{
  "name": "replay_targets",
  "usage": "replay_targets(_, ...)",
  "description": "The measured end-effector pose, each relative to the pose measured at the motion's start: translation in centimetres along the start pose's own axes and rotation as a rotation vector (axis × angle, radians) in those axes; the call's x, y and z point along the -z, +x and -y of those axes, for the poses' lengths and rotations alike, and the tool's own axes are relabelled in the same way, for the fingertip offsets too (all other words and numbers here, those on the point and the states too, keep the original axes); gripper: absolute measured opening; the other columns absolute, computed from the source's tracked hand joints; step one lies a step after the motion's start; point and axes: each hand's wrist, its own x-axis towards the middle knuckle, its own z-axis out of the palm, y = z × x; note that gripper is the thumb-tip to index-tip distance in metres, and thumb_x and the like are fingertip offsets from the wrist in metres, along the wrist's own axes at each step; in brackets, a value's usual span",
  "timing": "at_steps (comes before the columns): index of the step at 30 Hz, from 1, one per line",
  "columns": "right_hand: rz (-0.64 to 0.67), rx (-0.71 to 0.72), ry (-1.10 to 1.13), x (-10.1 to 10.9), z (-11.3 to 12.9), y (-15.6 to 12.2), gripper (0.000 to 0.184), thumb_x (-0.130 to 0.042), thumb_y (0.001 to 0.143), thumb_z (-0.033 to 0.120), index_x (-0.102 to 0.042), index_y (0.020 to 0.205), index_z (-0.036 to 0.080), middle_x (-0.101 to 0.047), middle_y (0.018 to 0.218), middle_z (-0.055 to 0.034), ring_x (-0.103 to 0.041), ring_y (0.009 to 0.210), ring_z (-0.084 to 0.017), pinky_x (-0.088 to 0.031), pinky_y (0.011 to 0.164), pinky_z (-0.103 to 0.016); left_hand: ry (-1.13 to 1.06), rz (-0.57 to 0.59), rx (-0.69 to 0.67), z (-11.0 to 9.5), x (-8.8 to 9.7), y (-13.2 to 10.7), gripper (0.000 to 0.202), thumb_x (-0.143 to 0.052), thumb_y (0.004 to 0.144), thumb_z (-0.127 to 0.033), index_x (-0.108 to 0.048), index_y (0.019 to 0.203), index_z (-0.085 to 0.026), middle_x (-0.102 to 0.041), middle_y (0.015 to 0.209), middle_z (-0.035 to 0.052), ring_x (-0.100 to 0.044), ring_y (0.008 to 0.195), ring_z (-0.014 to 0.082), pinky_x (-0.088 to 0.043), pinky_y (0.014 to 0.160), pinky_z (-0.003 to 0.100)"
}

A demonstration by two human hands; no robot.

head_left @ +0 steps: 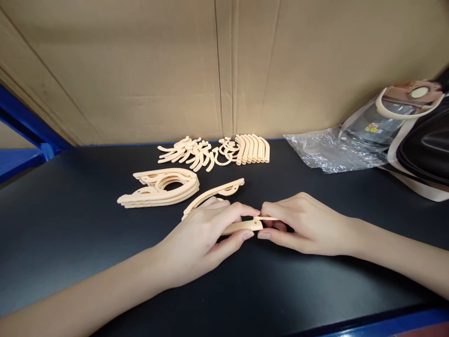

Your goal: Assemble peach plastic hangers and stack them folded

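My left hand (205, 234) is closed around a cream plastic hanger arm (240, 227), whose end with a small round hole points to the right. At that end my right hand (305, 224) pinches a thin cream plastic piece (269, 218), which meets the arm's tip; my fingers hide most of it. The fingertips of both hands nearly touch. Just behind my left hand lies another curved hanger arm (213, 191), partly covered by the fingers. Further left rests a stack of folded hangers (157, 199), all in the same cream colour.
Hook-shaped pieces (196, 153), ring-like pieces (224, 157) and a row of curved arms (252, 149) lie along the black table's (87, 206) back edge. At the right are a clear plastic bag (326, 150), a bottle (382, 121) and a black bag (426, 145). Cardboard (140, 70) stands behind.
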Motion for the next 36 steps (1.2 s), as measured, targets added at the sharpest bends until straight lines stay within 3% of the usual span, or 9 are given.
replay_targets(8,-0.045,-0.021,-0.015,-0.18,0.35,-0.08,0.032,-0.041,0.100,0.044,-0.045,0.080,0.020,-0.051,0.063,0.0050,-0.040,0.048,-0.008,-0.028,0.050,-0.021,0.001,0.000,0.010,-0.05,0.07,-0.04,0.024,-0.049,0.097,-0.025,-0.056,0.120,-0.026,-0.066,0.093,-0.0009,-0.058,0.088,0.0157,-0.044,0.078,0.026)
replay_targets(36,-0.075,-0.069,-0.036,-0.22,0.92,-0.09,0.038,-0.039,0.101,0.044,-0.046,0.073,0.020,-0.045,0.057,0.0051,-0.038,0.046,-0.008,-0.025,0.048,-0.022,0.032,-0.042,-0.050,0.00,-0.04,0.13,0.024,-0.049,0.098,-0.023,-0.055,0.122,-0.023,-0.066,0.094,0.0004,-0.059,0.086,0.0146,-0.046,0.080,0.027)
